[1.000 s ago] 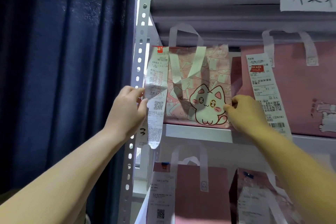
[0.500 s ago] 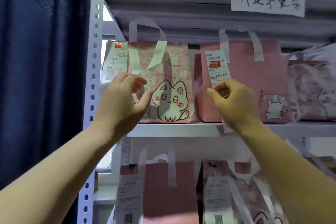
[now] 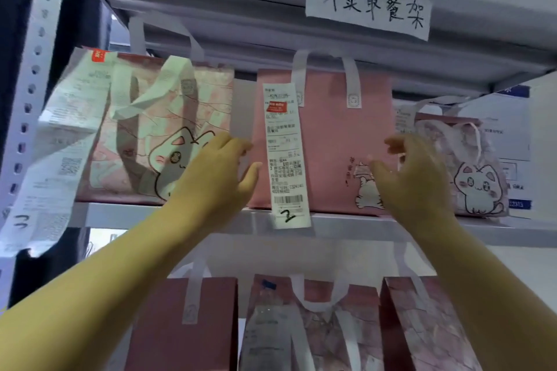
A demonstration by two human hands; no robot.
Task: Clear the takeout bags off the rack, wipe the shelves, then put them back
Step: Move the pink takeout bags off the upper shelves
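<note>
A plain pink takeout bag (image 3: pixel 328 135) with a long receipt marked "2" stands in the middle of the upper shelf (image 3: pixel 346 227). My left hand (image 3: pixel 215 178) is at the bag's left edge, fingers spread and holding nothing. My right hand (image 3: pixel 413 172) hovers at its right edge, fingers loosely curved and empty. A cat-print bag (image 3: pixel 144 132) with a receipt marked "3" stands to the left. Another cat bag (image 3: pixel 476 169) sits to the right.
A grey perforated upright (image 3: pixel 33 69) frames the rack on the left, with a dark curtain behind it. A handwritten paper label (image 3: pixel 367 6) hangs from the top shelf. Three pink bags (image 3: pixel 304 325) stand on the lower shelf. A white box (image 3: pixel 509 129) sits at the far right.
Both hands have left the left cat bag and shifted right. They now flank the plain pink bag. The view has moved right and closer.
</note>
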